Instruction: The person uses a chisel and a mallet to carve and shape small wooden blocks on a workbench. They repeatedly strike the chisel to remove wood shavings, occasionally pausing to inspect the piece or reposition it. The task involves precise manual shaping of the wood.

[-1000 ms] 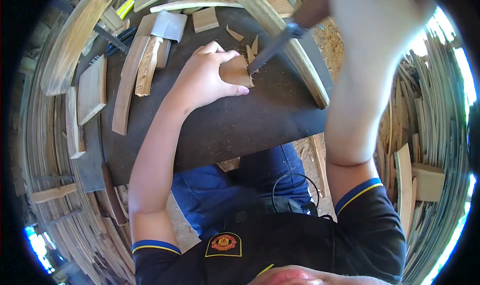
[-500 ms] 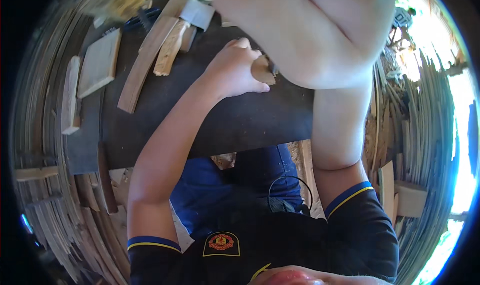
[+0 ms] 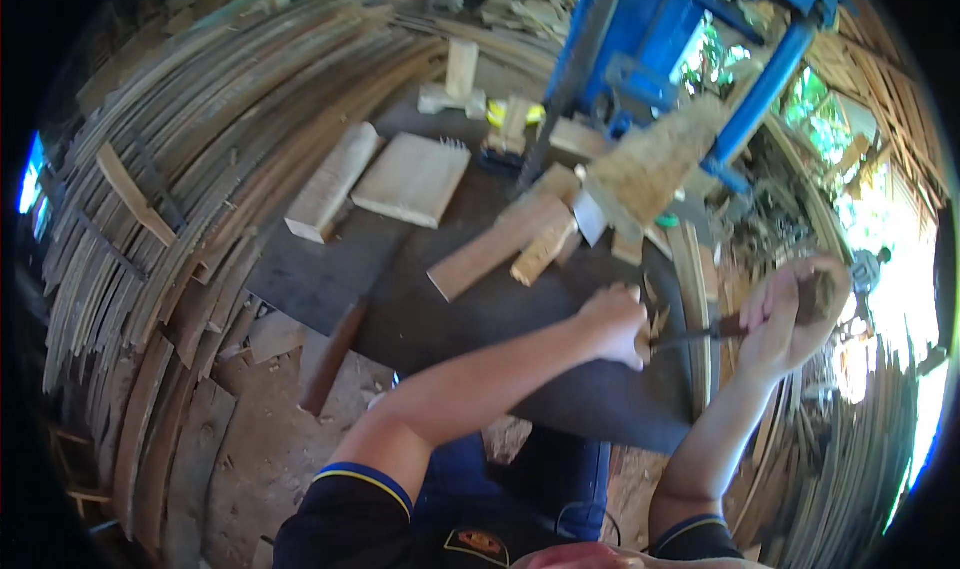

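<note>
- Your left hand (image 3: 615, 325) is clamped on a small wooden block (image 3: 643, 341), right of centre in the frame; your right hand (image 3: 785, 314), farther right, is wrapped around the handle of a blade tool (image 3: 700, 333). The two hands are apart, with the tool spanning the gap.
- The blade points left, its end at the block's right edge; whether it bites into the wood, you cannot tell from this view.
- Loose wood chips (image 3: 659, 321) lie just beside the block, which suggests some wood has already come off. With the blade at that edge, the cutting looks unfinished; your fingers hide too much of the block to judge how much is left.
- Your left arm bends at the elbow, low in the frame, and its forearm slants up and right across the table (image 3: 590, 399). Your right forearm rises from the lower right, with the hand a little higher in the frame than the block.
- Farther out, a hatchet (image 3: 590, 219) lies near the centre by a long plank (image 3: 498, 251), a square board (image 3: 412, 179) sits upper left of them, and a long strip of wood (image 3: 692, 299) lies beyond the chips.
</note>
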A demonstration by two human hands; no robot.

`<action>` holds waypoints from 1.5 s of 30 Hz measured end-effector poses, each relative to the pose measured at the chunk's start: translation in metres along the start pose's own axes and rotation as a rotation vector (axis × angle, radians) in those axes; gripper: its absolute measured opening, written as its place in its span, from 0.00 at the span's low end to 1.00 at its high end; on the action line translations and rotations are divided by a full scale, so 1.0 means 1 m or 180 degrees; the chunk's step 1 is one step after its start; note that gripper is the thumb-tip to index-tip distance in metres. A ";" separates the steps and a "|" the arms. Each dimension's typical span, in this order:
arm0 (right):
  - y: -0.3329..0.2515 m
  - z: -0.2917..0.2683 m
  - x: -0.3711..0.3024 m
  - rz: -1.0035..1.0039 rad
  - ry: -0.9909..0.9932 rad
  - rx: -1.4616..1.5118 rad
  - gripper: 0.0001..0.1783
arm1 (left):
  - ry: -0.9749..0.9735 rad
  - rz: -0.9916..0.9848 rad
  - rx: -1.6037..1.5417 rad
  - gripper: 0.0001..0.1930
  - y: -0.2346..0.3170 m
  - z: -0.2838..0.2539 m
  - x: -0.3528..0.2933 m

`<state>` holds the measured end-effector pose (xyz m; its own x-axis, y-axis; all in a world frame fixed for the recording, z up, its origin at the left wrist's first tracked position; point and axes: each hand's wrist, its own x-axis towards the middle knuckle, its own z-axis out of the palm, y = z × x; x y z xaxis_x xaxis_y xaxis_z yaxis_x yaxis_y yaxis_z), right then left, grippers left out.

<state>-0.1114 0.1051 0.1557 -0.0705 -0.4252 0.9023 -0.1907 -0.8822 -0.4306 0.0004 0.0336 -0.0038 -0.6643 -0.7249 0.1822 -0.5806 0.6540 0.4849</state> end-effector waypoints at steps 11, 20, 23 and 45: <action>-0.002 -0.013 -0.009 0.0171 0.0023 0.0406 0.09 | -0.0069 0.0074 0.0135 0.34 0.007 -0.008 -0.004; 0.016 -0.041 -0.003 0.0132 -0.0045 0.0790 0.10 | 0.0004 0.0062 0.0189 0.34 0.008 -0.012 -0.010; 0.021 -0.042 0.003 0.0261 -0.0223 0.0919 0.10 | -0.0039 0.0090 0.0222 0.32 0.010 -0.016 -0.010; 0.073 0.012 0.048 0.1178 0.0335 0.0787 0.11 | 0.0647 -0.0302 0.0170 0.25 -0.008 0.002 -0.004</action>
<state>-0.1170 0.0179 0.1669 -0.1913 -0.7093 0.6784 0.1046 -0.7020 -0.7044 0.0065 0.0317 -0.0096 -0.5002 -0.8089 0.3090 -0.6637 0.5874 0.4631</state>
